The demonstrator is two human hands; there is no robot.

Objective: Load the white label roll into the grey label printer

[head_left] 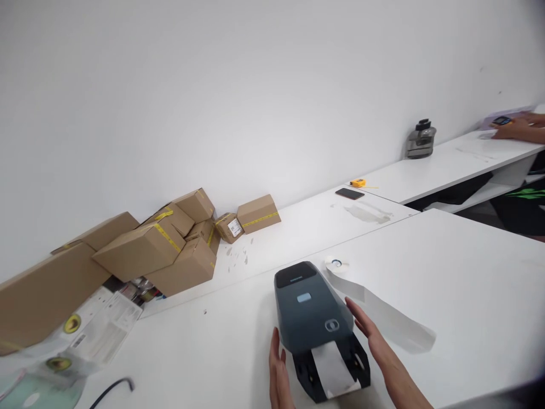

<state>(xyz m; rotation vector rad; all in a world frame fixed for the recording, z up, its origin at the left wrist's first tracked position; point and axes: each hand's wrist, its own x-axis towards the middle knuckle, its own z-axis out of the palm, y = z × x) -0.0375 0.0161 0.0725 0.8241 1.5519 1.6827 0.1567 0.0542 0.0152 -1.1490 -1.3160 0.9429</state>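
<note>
Between left fingers [275, 344] and right fingers [363, 317] sits a printer [313, 312].

the label printer [307, 312] has a lid of hard, smooth plastic with a soft satin sheen; its end panel [296, 274] looks glossier, and the exposed base [305, 378] is dark plastic. the strip [330, 363] across it is smooth, matt paper, as is the curling ribbon [383, 309] from the small roll [333, 264]. the desk [204, 352] has a smooth, laminate-like top with a faint shine; the wall [255, 113] looks smooth and matt. the boxes [140, 253] are matt corrugated cardboard, banded with plastic-looking tape [169, 237]. the packaging [72, 363] is clear, shiny plastic film. the bottle [420, 145] looks like glossy, see-through plastic, the phone [349, 193] smooth and dark.
</note>
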